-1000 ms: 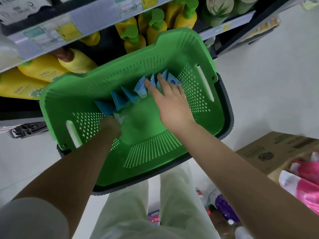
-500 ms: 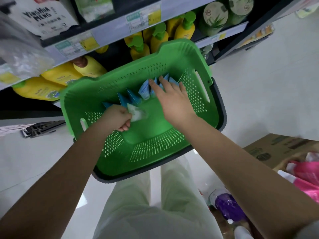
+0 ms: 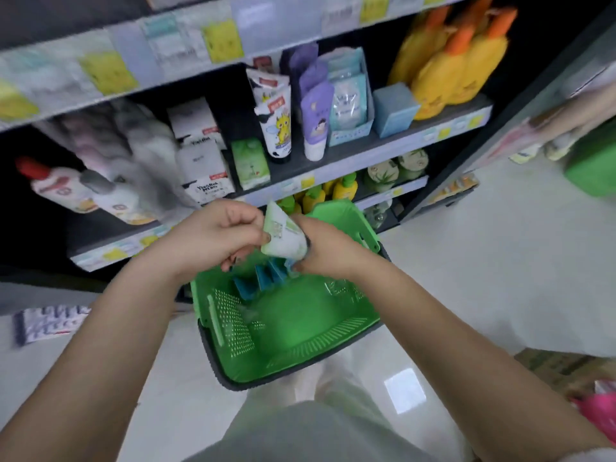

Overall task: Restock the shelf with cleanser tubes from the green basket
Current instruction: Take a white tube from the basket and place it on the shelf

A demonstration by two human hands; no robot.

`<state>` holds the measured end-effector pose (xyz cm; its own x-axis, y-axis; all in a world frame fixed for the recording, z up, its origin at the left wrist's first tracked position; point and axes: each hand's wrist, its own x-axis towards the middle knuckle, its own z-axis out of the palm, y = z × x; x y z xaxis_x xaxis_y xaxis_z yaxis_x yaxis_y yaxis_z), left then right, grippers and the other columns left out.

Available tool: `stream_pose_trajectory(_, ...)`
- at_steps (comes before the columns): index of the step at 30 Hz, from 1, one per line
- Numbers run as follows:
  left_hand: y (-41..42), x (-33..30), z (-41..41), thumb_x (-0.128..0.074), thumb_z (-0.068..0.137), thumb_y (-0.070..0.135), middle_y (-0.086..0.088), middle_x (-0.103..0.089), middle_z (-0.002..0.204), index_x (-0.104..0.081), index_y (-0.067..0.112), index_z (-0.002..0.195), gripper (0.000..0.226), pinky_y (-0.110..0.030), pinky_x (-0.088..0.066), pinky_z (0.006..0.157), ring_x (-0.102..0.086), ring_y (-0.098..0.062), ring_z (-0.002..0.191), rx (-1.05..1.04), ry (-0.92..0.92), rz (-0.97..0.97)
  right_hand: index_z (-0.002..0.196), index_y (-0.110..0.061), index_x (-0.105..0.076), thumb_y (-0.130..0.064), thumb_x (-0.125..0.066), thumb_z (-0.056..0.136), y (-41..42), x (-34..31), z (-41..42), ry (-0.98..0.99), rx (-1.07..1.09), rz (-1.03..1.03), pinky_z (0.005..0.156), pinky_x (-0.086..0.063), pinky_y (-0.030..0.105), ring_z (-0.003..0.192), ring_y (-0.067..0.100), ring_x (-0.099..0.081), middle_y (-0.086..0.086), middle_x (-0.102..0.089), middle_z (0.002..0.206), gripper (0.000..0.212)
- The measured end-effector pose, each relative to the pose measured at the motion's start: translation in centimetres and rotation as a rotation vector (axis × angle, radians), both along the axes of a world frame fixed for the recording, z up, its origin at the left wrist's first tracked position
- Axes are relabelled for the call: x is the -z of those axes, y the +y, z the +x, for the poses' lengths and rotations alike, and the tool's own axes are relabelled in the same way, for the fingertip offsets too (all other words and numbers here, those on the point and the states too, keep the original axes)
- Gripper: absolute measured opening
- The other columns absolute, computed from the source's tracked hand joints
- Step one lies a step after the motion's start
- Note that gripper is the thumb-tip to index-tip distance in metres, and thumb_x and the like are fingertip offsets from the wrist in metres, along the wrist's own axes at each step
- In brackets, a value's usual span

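Observation:
A pale green cleanser tube (image 3: 283, 234) is held above the green basket (image 3: 300, 348), between both hands. My left hand (image 3: 216, 236) pinches its left edge and my right hand (image 3: 325, 250) grips its lower right end. Several blue tubes (image 3: 263, 278) stand along the far side of the basket, partly hidden by my hands. The basket sits low in front of my legs. Behind it, the shelf (image 3: 350, 158) carries upright tubes, a white one (image 3: 276, 128) and a purple one (image 3: 315, 118).
White boxes (image 3: 200, 161) and a green box (image 3: 250, 163) stand left of the tubes, yellow bottles (image 3: 450, 65) at the right. A lower shelf holds yellow pump bottles (image 3: 343, 188). A cardboard box (image 3: 566, 368) and pink packs (image 3: 600, 411) lie at my right on the floor.
My left hand lifted a pale green tube out of the basket. My right hand left the blue tubes and took hold of it too. The view tilted up toward the shelf.

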<state>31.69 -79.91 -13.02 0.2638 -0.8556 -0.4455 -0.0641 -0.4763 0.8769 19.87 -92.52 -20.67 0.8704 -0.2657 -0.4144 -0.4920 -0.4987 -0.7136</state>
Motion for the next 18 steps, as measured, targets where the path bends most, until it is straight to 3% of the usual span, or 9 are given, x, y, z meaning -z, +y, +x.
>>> stream_pose_trajectory(3, 0.1, -4.3, 0.3, -0.060, 0.062, 0.023, 0.000, -0.041, 0.034, -0.050, 0.016, 0.047, 0.019, -0.014, -0.031, 0.034, -0.036, -0.005, 0.030, 0.071, -0.053, -0.075, 0.122, -0.010, -0.053, -0.012, -0.076, 0.070, 0.1, -3.9, 0.0, -0.095, 0.015, -0.021, 0.080, -0.047, 0.030, 0.103, 0.022, -0.058, 0.006, -0.063, 0.115, 0.057)
stream_pose_trajectory(6, -0.4, -7.9, 0.9, -0.063, 0.077, 0.019, -0.003, -0.048, 0.038, -0.056, 0.019, 0.053, 0.024, -0.015, -0.033, 0.035, -0.042, -0.010, 0.031, -0.033, -0.134, -0.181, 0.116, -0.012, -0.057, -0.018, -0.079, 0.070, 0.0, -7.1, -0.1, -0.198, 0.060, -0.012, 0.074, -0.044, 0.026, 0.094, 0.015, -0.058, 0.000, -0.063, 0.103, 0.052)
stream_pose_trajectory(8, -0.7, -10.0, 0.9, -0.054, 0.089, 0.029, -0.004, -0.053, 0.043, -0.055, 0.017, 0.061, 0.030, -0.016, -0.036, 0.035, -0.048, -0.012, 0.035, -0.138, -0.160, -0.257, 0.111, -0.015, -0.059, -0.020, -0.080, 0.070, 0.0, -9.3, 0.1, -0.262, 0.108, -0.021, 0.067, -0.041, 0.022, 0.089, 0.010, -0.057, -0.007, -0.060, 0.095, 0.046)
stream_pose_trajectory(10, -0.7, -11.5, 0.8, -0.044, 0.084, 0.041, -0.003, -0.057, 0.048, -0.055, 0.015, 0.070, 0.032, -0.018, -0.038, 0.036, -0.053, -0.013, 0.041, -0.217, -0.178, -0.337, 0.107, -0.017, -0.060, -0.020, -0.079, 0.071, -0.1, -11.6, 0.5, -0.327, 0.145, -0.029, 0.065, -0.043, 0.018, 0.086, 0.008, -0.058, -0.007, -0.061, 0.093, 0.041)
stream_pose_trajectory(13, -0.5, -13.1, 0.6, -0.041, 0.079, 0.056, 0.007, -0.064, 0.061, -0.060, 0.024, 0.073, 0.037, -0.016, -0.043, 0.045, -0.057, -0.005, 0.052, -0.251, -0.472, -0.450, 0.096, -0.025, -0.056, -0.022, -0.077, 0.071, 0.0, -15.5, 1.3, -0.417, 0.162, -0.089, 0.069, -0.048, 0.025, 0.083, 0.011, -0.060, -0.009, -0.061, 0.086, 0.032)
stream_pose_trajectory(16, -0.1, -15.3, 0.5, -0.033, 0.079, 0.059, 0.023, -0.065, 0.073, -0.059, 0.031, 0.090, 0.040, -0.009, -0.043, 0.059, -0.061, 0.005, 0.073, -0.237, -0.802, -0.544, 0.093, -0.029, -0.054, -0.027, -0.074, 0.072, 0.3, -19.8, 2.2, -0.507, 0.164, -0.168, 0.065, -0.047, 0.025, 0.079, 0.008, -0.059, -0.017, -0.058, 0.078, 0.029)
stream_pose_trajectory(18, 0.0, -17.0, 0.5, -0.036, 0.078, 0.059, 0.019, -0.066, 0.089, -0.060, 0.032, 0.102, 0.043, -0.020, -0.049, 0.071, -0.061, 0.000, 0.084, -0.264, -0.955, -0.568, 0.098, -0.031, -0.059, -0.026, -0.073, 0.073, 0.7, -22.6, 2.8, -0.585, 0.179, -0.175, 0.065, -0.049, 0.025, 0.081, 0.006, -0.061, -0.015, -0.063, 0.082, 0.029)
